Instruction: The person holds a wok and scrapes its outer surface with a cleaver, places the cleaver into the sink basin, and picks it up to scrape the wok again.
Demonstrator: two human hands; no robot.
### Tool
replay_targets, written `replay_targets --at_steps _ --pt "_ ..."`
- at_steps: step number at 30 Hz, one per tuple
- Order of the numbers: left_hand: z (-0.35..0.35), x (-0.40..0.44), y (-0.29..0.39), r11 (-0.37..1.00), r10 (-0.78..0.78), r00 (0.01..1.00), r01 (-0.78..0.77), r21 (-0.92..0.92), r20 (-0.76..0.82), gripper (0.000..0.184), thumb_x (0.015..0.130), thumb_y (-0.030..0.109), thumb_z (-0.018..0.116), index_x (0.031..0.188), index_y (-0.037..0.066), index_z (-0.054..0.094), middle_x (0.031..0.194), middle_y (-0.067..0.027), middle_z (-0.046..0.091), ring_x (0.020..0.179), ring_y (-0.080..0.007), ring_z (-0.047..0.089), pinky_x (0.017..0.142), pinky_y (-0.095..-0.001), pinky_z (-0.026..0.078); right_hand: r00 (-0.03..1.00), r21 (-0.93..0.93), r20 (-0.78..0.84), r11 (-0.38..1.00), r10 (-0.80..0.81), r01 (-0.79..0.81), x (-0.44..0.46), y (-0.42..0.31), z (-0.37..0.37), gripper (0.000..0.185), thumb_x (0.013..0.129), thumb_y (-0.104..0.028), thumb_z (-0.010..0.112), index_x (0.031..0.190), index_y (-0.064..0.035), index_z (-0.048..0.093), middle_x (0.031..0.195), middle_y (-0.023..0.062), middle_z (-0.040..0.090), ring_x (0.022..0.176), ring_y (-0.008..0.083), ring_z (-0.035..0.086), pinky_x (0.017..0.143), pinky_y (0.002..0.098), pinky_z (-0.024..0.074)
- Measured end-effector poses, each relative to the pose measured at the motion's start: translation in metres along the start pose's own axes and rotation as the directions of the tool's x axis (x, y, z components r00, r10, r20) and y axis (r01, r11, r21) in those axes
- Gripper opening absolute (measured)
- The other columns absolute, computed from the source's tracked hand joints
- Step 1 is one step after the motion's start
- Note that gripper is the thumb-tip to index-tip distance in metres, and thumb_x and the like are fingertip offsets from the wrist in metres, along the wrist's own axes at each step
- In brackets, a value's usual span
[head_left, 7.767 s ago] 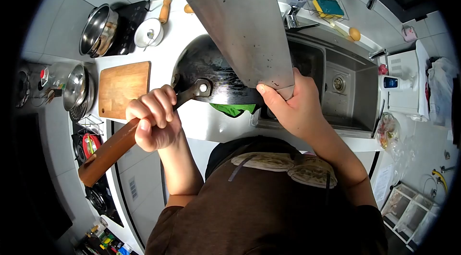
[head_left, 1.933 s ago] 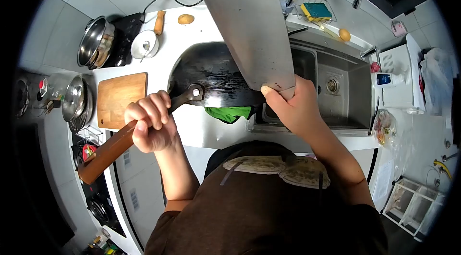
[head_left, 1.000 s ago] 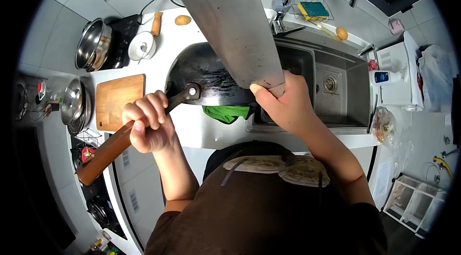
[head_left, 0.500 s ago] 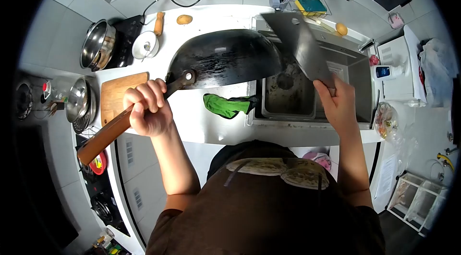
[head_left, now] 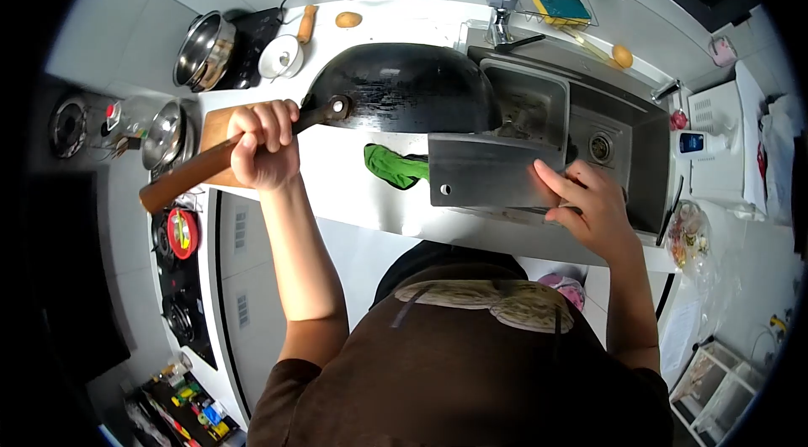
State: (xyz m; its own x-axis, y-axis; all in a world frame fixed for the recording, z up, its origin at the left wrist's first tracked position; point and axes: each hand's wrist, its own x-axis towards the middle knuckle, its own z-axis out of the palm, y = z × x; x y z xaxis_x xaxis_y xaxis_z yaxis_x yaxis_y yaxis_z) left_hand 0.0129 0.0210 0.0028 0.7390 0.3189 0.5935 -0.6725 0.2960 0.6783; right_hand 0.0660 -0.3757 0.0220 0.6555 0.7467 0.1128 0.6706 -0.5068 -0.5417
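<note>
Bare left hand (head_left: 264,142) clenched, elbow bent; bare right hand (head_left: 596,204) curled, index finger extended, near front edge of white bench (head_left: 332,194).

Two hands (head_left: 265,148) (head_left: 599,207) – one wok (head_left: 404,85), one cleaver (head_left: 488,173)

You have a white bowl (head_left: 281,60) beside a black cooktop (head_left: 252,47). Your sponge (head_left: 562,7) sits in a wire rack (head_left: 582,26) behind the sink (head_left: 581,65).

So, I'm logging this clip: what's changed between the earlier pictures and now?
The right hand swung the cleaver from pointing away across the wok to pointing left. Nothing was let go: the left hand still grips the wok's handle; the green cloth stays put.
</note>
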Motion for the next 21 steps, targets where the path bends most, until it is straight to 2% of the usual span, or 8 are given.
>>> replay_targets --at_steps 2,4,6,7,10,12,15,21 --pt "-0.002 0.004 -0.002 1.000 -0.012 1.000 0.012 -0.019 0.009 0.023 0.076 0.022 0.051 0.062 0.013 0.035 0.051 0.0009 0.037 0.051 -0.0136 0.037 0.065 -0.0337 0.036 0.998 -0.062 -0.049 0.997 -0.037 0.034 -0.006 0.006 -0.005 0.057 0.065 -0.029 0.070 0.120 -0.0235 0.058 0.072 0.0040 0.044 0.059 0.0199 0.045 0.056 0.0316 0.0391" --pt "0.001 0.006 -0.004 1.000 -0.017 1.000 0.018 -0.021 0.022 0.023 0.075 0.021 0.051 0.061 0.013 0.034 0.050 0.0012 0.036 0.050 -0.0133 0.037 0.063 -0.0334 0.035 0.997 -0.060 -0.042 0.997 -0.059 0.056 -0.008 0.010 -0.013 0.058 0.064 -0.027 0.070 0.120 -0.0238 0.059 0.072 0.0039 0.044 0.059 0.0192 0.046 0.054 0.0307 0.0400" --pt "0.006 0.008 -0.006 1.000 -0.022 0.999 0.022 -0.003 0.032 0.023 0.074 0.021 0.050 0.061 0.013 0.034 0.050 0.0013 0.036 0.050 -0.0131 0.037 0.063 -0.0329 0.035 0.995 -0.030 -0.032 0.995 -0.093 0.092 -0.008 0.016 -0.020 0.055 0.065 -0.023 0.070 0.118 -0.0140 0.060 0.072 0.0053 0.043 0.059 0.0198 0.045 0.055 0.0314 0.0383" --pt "0.010 0.009 -0.006 1.000 -0.019 0.999 0.019 0.004 0.034 0.022 0.074 0.021 0.050 0.060 0.013 0.034 0.050 0.0015 0.036 0.049 -0.0127 0.036 0.061 -0.0323 0.034 0.995 -0.022 -0.028 0.995 -0.096 0.095 -0.008 0.018 -0.023 0.055 0.065 -0.023 0.070 0.118 -0.0140 0.060 0.072 0.0053 0.043 0.059 0.0198 0.045 0.055 0.0314 0.0383" --pt "0.015 0.012 -0.009 1.000 -0.016 0.998 0.016 0.003 0.055 0.022 0.073 0.021 0.051 0.060 0.013 0.034 0.049 0.0018 0.036 0.047 -0.0124 0.035 0.059 -0.0321 0.034 0.991 -0.070 -0.003 0.988 -0.137 0.136 -0.005 0.026 -0.028 0.053 0.065 -0.022 0.070 0.117 -0.0160 0.060 0.072 0.0047 0.043 0.057 0.0190 0.044 0.053 0.0310 0.0384" --pt "0.018 0.012 -0.009 1.000 -0.010 0.999 0.010 0.018 0.041 0.023 0.073 0.021 0.051 0.060 0.013 0.035 0.048 0.0018 0.036 0.046 -0.0122 0.034 0.058 -0.0321 0.034 0.987 -0.123 -0.013 0.980 -0.162 0.159 -0.003 0.028 -0.027 0.057 0.063 -0.026 0.072 0.119 -0.0251 0.059 0.071 0.0028 0.042 0.054 0.0159 0.043 0.050 0.0294 0.0393" --pt "0.024 0.014 -0.010 0.999 -0.017 0.998 0.015 0.038 0.057 0.023 0.072 0.021 0.051 0.058 0.013 0.034 0.047 0.0015 0.036 0.045 -0.0123 0.034 0.057 -0.0320 0.034 0.973 -0.150 -0.021 0.963 -0.229 0.224 -0.001 0.029 -0.029 0.057 0.063 -0.025 0.072 0.118 -0.0247 0.060 0.071 0.0028 0.042 0.053 0.0160 0.042 0.049 0.0287 0.0384" --pt "0.017 0.015 -0.011 0.999 0.001 1.000 -0.001 0.042 0.007 0.024 0.071 0.022 0.051 0.058 0.013 0.033 0.046 0.0017 0.034 0.044 -0.0118 0.034 0.055 -0.0314 0.034 0.984 -0.149 -0.014 0.974 -0.176 0.172 0.003 0.027 -0.029 0.054 0.066 -0.024 0.071 0.119 -0.0253 0.059 0.069 0.0027 0.041 0.052 0.0164 0.042 0.048 0.0288 0.0369"
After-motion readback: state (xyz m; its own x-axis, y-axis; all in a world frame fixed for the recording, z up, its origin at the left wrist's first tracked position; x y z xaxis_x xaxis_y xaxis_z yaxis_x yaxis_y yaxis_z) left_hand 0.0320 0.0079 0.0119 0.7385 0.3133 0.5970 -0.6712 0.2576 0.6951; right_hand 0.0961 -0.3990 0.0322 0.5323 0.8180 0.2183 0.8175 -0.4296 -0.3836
